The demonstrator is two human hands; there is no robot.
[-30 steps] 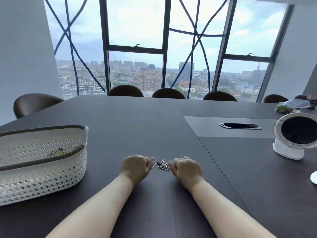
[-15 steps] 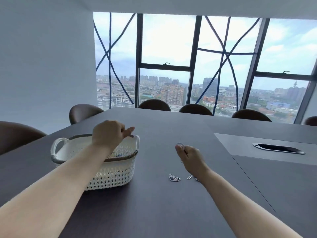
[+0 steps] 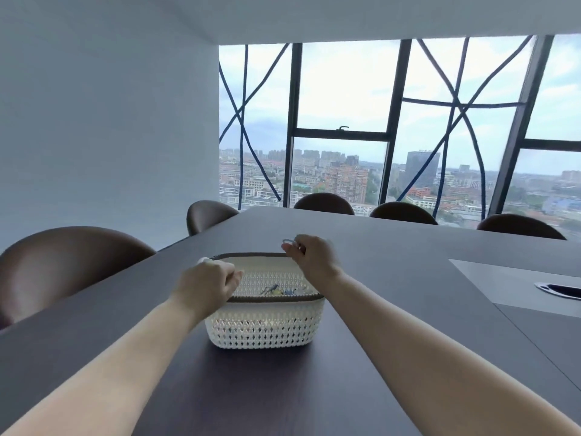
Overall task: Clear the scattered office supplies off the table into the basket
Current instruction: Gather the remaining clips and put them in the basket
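A white lattice basket (image 3: 264, 328) with a dark rim stands on the dark table (image 3: 393, 278), straight ahead. Several small clips and supplies (image 3: 279, 291) lie inside it. My left hand (image 3: 207, 286) hovers over the basket's left edge with fingers curled; what it holds, if anything, is hidden. My right hand (image 3: 312, 256) is above the basket's far right rim and pinches a small metal ring-shaped clip (image 3: 288, 241) between thumb and fingers.
Brown chairs stand along the left side (image 3: 63, 265) and the far side (image 3: 323, 204) of the table. A grey inset panel with an oval cable slot (image 3: 559, 291) lies at the right. Big windows fill the far wall.
My view has swung left, so the basket now sits centred. Both hands have travelled from the clips on the table to above the basket; the right one carried a clip over.
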